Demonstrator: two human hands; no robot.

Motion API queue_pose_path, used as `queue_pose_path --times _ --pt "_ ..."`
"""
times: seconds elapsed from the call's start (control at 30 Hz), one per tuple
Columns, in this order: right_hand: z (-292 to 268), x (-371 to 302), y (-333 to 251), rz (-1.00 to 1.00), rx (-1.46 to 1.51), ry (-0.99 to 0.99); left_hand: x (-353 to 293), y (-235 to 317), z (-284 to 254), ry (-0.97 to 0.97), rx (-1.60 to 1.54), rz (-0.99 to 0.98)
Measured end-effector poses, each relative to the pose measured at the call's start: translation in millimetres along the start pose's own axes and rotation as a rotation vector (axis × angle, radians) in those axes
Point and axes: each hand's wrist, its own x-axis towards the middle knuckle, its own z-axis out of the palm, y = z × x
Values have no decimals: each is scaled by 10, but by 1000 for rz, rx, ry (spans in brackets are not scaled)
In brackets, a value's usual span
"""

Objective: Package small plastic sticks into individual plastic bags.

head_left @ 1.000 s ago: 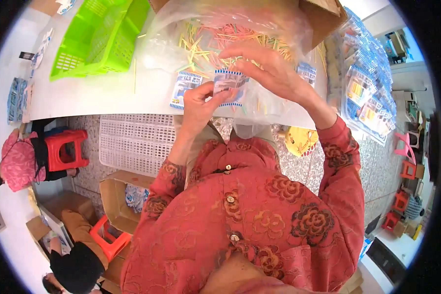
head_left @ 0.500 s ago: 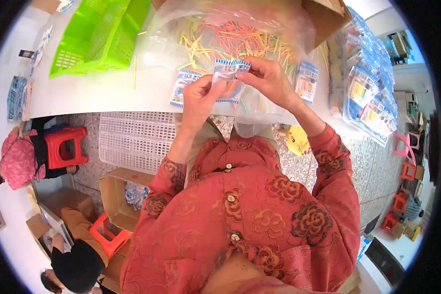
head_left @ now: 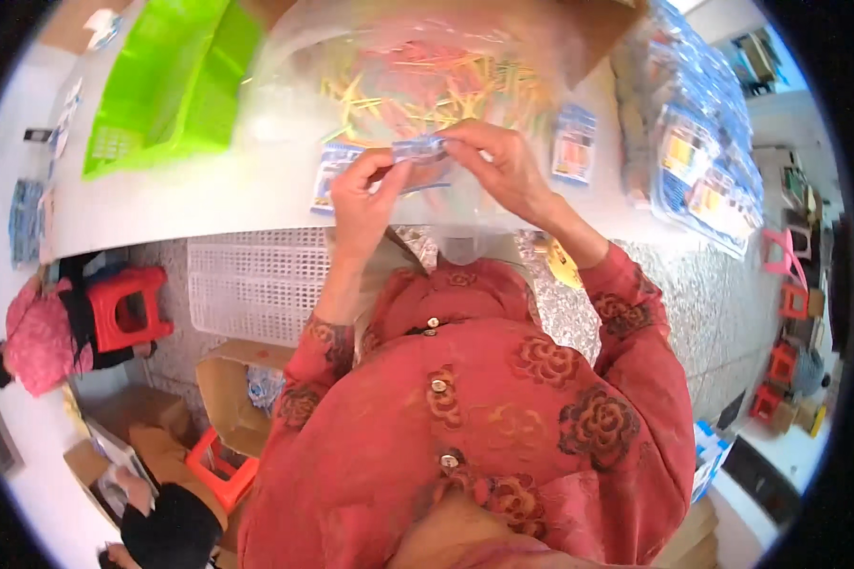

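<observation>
Between my two hands is a small blue-and-white clear packet, held above the table's near edge and tipped so that it looks foreshortened. My left hand pinches its left side. The fingers and thumb of my right hand close on its upper right corner. Just behind my left hand lies a similar packet, partly covered. Another packet with coloured sticks inside lies to the right of my right hand. Beyond my hands, thin pink, yellow and green sticks are heaped loosely on clear plastic.
A bright green basket stands at the table's left. Many blue-edged packets are piled at the right. Below the table are a white perforated crate, an open cardboard box and a red stool. Two people are at the left.
The packet in my hands has tipped from facing me to nearly edge-on. Both hands still grip it. The whole view has shifted slightly.
</observation>
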Motion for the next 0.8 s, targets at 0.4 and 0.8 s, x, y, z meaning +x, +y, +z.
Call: queue_pose_path --times 0.4,0.8 --pt "22 -271 -4 -21 79 -15 -101 39 70 -147 152 3" --pt "-865 -730 812 323 -287 266 -106 -67 -55 46 180 -25"
